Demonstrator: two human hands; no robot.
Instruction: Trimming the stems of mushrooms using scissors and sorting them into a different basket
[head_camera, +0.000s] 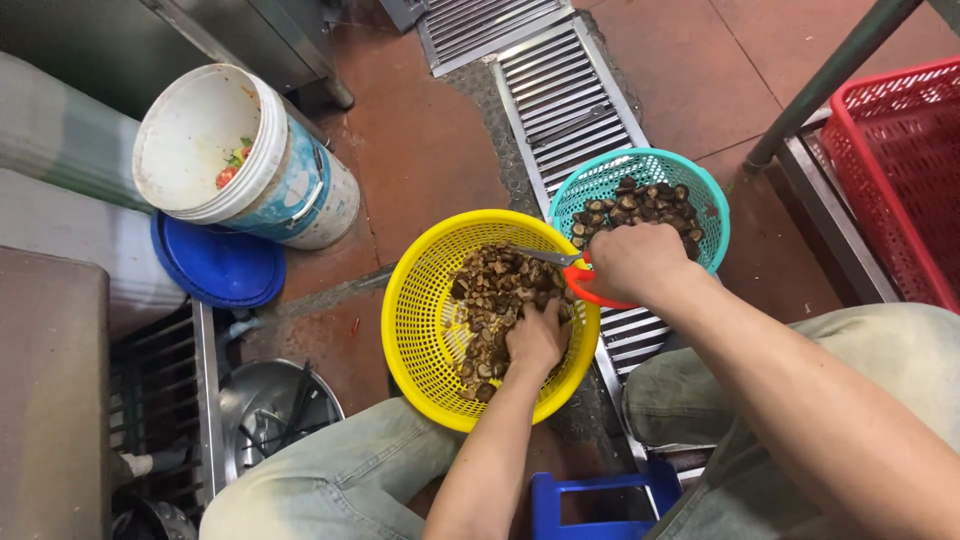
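A yellow perforated basket (420, 300) sits on the floor between my knees, holding a heap of brown mushrooms (495, 285). My left hand (537, 335) reaches into that heap, fingers curled down among the pieces. My right hand (632, 260) grips red-handled scissors (585, 285), whose metal blades point left over the yellow basket. Just behind it, a teal basket (700, 185) holds more dark mushrooms (635, 205).
A white bucket (240, 150) with food scraps stands on a blue lid (215, 268) at the left. A metal floor drain grate (565, 95) runs up the middle. A red crate (895, 170) is at the right, a blue stool (590, 505) beneath me, a steel bowl (265, 410) lower left.
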